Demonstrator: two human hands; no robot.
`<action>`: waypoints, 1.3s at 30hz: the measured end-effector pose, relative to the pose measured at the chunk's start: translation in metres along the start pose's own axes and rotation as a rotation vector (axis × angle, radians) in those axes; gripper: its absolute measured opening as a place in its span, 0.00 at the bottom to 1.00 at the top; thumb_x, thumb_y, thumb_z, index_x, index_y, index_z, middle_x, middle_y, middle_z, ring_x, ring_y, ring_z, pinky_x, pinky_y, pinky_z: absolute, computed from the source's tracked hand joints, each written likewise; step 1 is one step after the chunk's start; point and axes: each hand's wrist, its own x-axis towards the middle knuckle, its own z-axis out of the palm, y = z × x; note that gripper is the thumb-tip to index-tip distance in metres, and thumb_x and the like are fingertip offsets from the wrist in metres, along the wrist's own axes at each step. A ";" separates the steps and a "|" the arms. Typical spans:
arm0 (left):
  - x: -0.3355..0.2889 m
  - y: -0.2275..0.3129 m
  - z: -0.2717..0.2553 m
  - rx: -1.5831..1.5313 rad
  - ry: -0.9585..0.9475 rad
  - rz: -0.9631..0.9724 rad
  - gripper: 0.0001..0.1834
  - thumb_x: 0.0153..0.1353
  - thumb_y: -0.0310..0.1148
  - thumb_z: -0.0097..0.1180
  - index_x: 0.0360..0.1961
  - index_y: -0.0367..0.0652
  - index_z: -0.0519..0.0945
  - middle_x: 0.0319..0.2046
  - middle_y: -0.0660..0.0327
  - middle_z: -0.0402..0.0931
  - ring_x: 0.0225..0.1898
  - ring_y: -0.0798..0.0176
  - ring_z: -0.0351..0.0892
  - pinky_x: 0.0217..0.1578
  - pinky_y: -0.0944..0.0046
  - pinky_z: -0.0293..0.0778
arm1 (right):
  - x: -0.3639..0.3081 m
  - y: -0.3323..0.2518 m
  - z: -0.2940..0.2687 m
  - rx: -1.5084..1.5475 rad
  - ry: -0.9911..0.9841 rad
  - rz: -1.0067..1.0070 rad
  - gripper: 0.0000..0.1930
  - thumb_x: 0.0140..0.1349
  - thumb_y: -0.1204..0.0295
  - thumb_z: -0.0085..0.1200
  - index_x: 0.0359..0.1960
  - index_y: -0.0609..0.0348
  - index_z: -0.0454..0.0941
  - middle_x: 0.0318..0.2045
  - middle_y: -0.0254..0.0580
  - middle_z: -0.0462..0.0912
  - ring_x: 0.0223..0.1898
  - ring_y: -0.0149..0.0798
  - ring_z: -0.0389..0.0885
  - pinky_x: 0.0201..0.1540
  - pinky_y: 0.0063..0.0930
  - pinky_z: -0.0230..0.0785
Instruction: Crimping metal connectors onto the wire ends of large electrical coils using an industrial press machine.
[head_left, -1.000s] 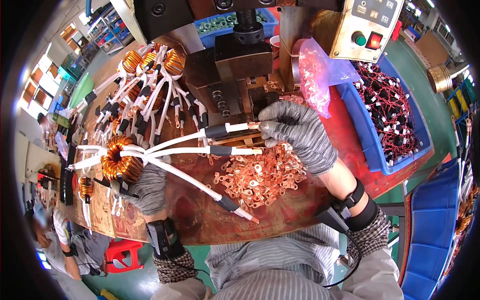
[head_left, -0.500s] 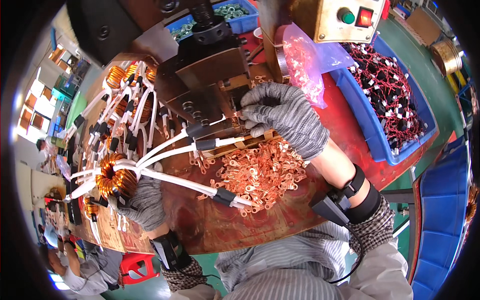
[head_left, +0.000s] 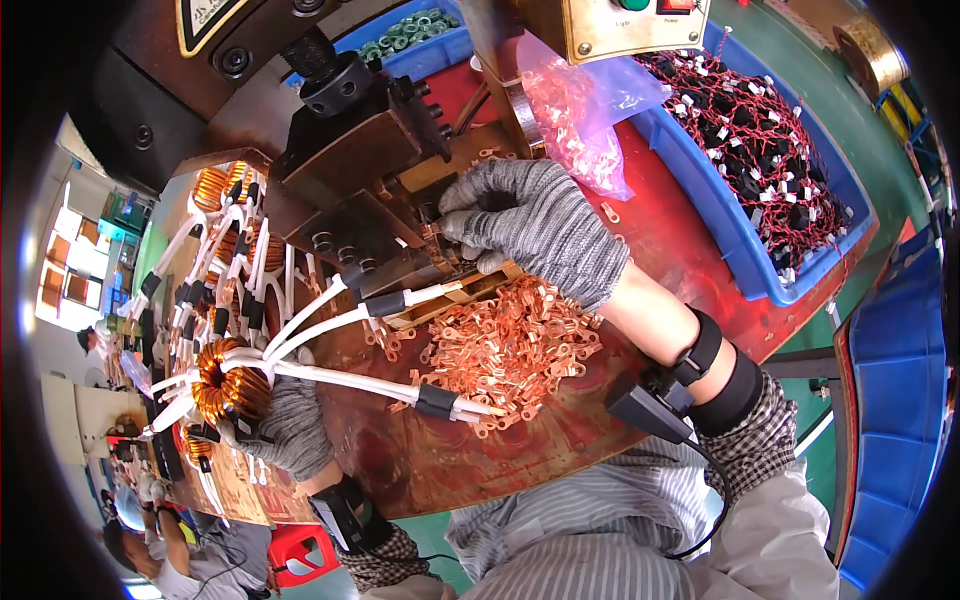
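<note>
My left hand [head_left: 292, 432], in a grey knitted glove, is closed round the underside of a toroidal coil [head_left: 222, 392] wound with copper wire. White-sleeved leads with black bands spread from the coil, and one lead [head_left: 318, 312] runs into the die area of a dark metal press [head_left: 345, 215]. At that die my right hand [head_left: 535, 228], gloved alike, pinches a small copper cable lug [head_left: 432, 229]; its fingertips partly hide the lug. Below the right hand lies a heap of loose copper lugs [head_left: 515, 350] on the red worktable [head_left: 400, 465].
More coils with white leads [head_left: 240, 245] lie left of the press. Behind my right hand are a clear bag of lugs [head_left: 575, 125] and a blue bin [head_left: 745, 235] of red-black wired parts. Another blue bin [head_left: 425, 62] holds green rings. A person [head_left: 165, 545] sits at lower left.
The view has shifted, so the press and both hands appear somewhat further left. My right hand stays at the die and my left hand still supports the coil.
</note>
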 end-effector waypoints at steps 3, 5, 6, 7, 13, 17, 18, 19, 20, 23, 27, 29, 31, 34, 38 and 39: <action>0.001 0.003 -0.004 -0.016 -0.168 -0.061 0.38 0.41 0.52 0.56 0.54 0.47 0.63 0.53 0.61 0.63 0.56 0.49 0.56 0.56 0.37 0.44 | 0.000 0.001 0.002 -0.012 0.003 0.012 0.07 0.48 0.77 0.57 0.30 0.64 0.76 0.22 0.38 0.78 0.21 0.29 0.76 0.23 0.19 0.72; 0.001 0.002 -0.001 -0.057 -0.328 -0.131 0.36 0.44 0.50 0.55 0.54 0.45 0.63 0.52 0.59 0.63 0.56 0.50 0.57 0.57 0.40 0.45 | 0.001 0.001 0.002 0.017 0.022 0.010 0.08 0.47 0.77 0.57 0.30 0.64 0.76 0.22 0.39 0.78 0.21 0.29 0.77 0.23 0.19 0.72; -0.001 -0.001 0.005 -0.002 -0.153 -0.048 0.38 0.41 0.52 0.56 0.54 0.47 0.63 0.53 0.60 0.63 0.56 0.48 0.57 0.55 0.36 0.45 | 0.001 0.002 0.001 0.018 0.025 0.011 0.08 0.47 0.77 0.57 0.30 0.64 0.76 0.22 0.39 0.78 0.21 0.29 0.77 0.23 0.19 0.72; -0.001 -0.002 0.008 0.053 0.021 0.036 0.39 0.38 0.53 0.57 0.53 0.49 0.64 0.53 0.61 0.62 0.55 0.46 0.57 0.53 0.32 0.46 | 0.002 0.003 0.001 0.028 0.023 0.005 0.08 0.47 0.77 0.57 0.30 0.64 0.76 0.22 0.39 0.78 0.21 0.29 0.77 0.22 0.19 0.72; 0.003 0.000 0.000 0.009 -0.018 -0.004 0.40 0.38 0.54 0.58 0.53 0.49 0.64 0.53 0.61 0.62 0.56 0.45 0.56 0.52 0.31 0.47 | 0.002 0.006 -0.002 -0.009 0.024 -0.034 0.08 0.48 0.74 0.58 0.30 0.64 0.76 0.22 0.37 0.78 0.21 0.27 0.76 0.21 0.18 0.70; 0.000 0.004 -0.001 0.079 0.032 0.048 0.40 0.38 0.54 0.57 0.53 0.49 0.64 0.53 0.62 0.62 0.56 0.46 0.56 0.53 0.32 0.47 | 0.000 -0.001 -0.007 -0.072 0.142 -0.068 0.10 0.50 0.71 0.57 0.32 0.64 0.75 0.21 0.35 0.77 0.20 0.24 0.74 0.19 0.17 0.68; 0.001 0.005 -0.005 0.034 -0.093 -0.012 0.38 0.41 0.53 0.56 0.53 0.47 0.64 0.53 0.59 0.62 0.56 0.47 0.57 0.55 0.36 0.46 | 0.000 -0.004 -0.010 -0.082 0.158 -0.068 0.11 0.51 0.69 0.56 0.33 0.64 0.74 0.21 0.34 0.76 0.19 0.23 0.73 0.18 0.16 0.66; 0.001 0.005 -0.007 -0.011 -0.217 -0.072 0.36 0.44 0.51 0.55 0.53 0.45 0.64 0.52 0.57 0.63 0.56 0.49 0.57 0.57 0.40 0.46 | -0.001 -0.005 -0.012 -0.084 0.159 -0.069 0.11 0.51 0.69 0.56 0.33 0.64 0.74 0.21 0.34 0.76 0.19 0.23 0.73 0.18 0.16 0.66; 0.002 0.004 -0.007 -0.013 -0.219 -0.072 0.36 0.44 0.51 0.55 0.53 0.45 0.64 0.52 0.57 0.63 0.56 0.49 0.57 0.57 0.40 0.46 | -0.002 -0.006 -0.013 -0.073 0.188 -0.095 0.11 0.52 0.69 0.55 0.33 0.63 0.74 0.21 0.34 0.76 0.20 0.23 0.73 0.18 0.16 0.66; 0.002 0.001 -0.004 -0.078 -0.206 -0.091 0.36 0.43 0.52 0.56 0.52 0.44 0.64 0.52 0.56 0.63 0.55 0.48 0.57 0.57 0.40 0.46 | -0.003 -0.006 -0.016 -0.067 0.227 -0.117 0.10 0.53 0.69 0.54 0.33 0.63 0.74 0.21 0.33 0.77 0.19 0.23 0.73 0.18 0.15 0.65; -0.001 -0.001 0.002 -0.005 -0.090 -0.032 0.38 0.40 0.52 0.57 0.53 0.46 0.64 0.52 0.58 0.63 0.55 0.48 0.57 0.56 0.38 0.45 | -0.003 -0.003 -0.018 -0.028 0.242 -0.135 0.09 0.54 0.69 0.53 0.31 0.62 0.74 0.20 0.31 0.76 0.18 0.22 0.72 0.17 0.13 0.64; 0.000 -0.001 0.001 0.043 -0.006 0.012 0.40 0.38 0.52 0.58 0.53 0.47 0.63 0.52 0.60 0.63 0.55 0.49 0.57 0.55 0.36 0.44 | -0.002 -0.003 -0.020 -0.068 0.261 -0.176 0.08 0.54 0.69 0.53 0.31 0.61 0.74 0.19 0.31 0.75 0.17 0.21 0.71 0.16 0.13 0.62; 0.003 0.000 -0.002 -0.115 -0.060 -0.031 0.40 0.37 0.51 0.58 0.53 0.45 0.64 0.51 0.59 0.64 0.55 0.49 0.58 0.56 0.38 0.45 | -0.009 -0.011 -0.020 -0.063 0.265 -0.182 0.07 0.55 0.69 0.52 0.28 0.61 0.75 0.18 0.29 0.74 0.16 0.20 0.68 0.17 0.14 0.62; 0.009 0.002 -0.011 -0.212 -0.284 -0.070 0.37 0.41 0.52 0.54 0.52 0.44 0.64 0.50 0.61 0.65 0.55 0.52 0.59 0.57 0.41 0.43 | -0.018 -0.021 -0.027 -0.364 0.146 -0.192 0.11 0.56 0.66 0.52 0.24 0.62 0.75 0.14 0.30 0.70 0.19 0.23 0.67 0.23 0.22 0.62; 0.012 0.003 -0.035 -0.942 -0.505 -0.252 0.30 0.49 0.51 0.48 0.51 0.45 0.66 0.50 0.64 0.65 0.52 0.64 0.62 0.58 0.53 0.44 | -0.028 -0.016 -0.014 -0.597 -0.148 -0.306 0.15 0.57 0.60 0.48 0.28 0.61 0.75 0.17 0.46 0.73 0.20 0.40 0.72 0.26 0.28 0.64; 0.011 0.008 -0.027 -0.202 -0.630 -0.130 0.31 0.49 0.51 0.48 0.51 0.45 0.65 0.50 0.64 0.65 0.52 0.64 0.62 0.59 0.53 0.44 | -0.032 -0.023 -0.008 -0.520 -0.288 -0.208 0.13 0.56 0.62 0.49 0.28 0.61 0.76 0.17 0.45 0.73 0.21 0.42 0.72 0.26 0.29 0.65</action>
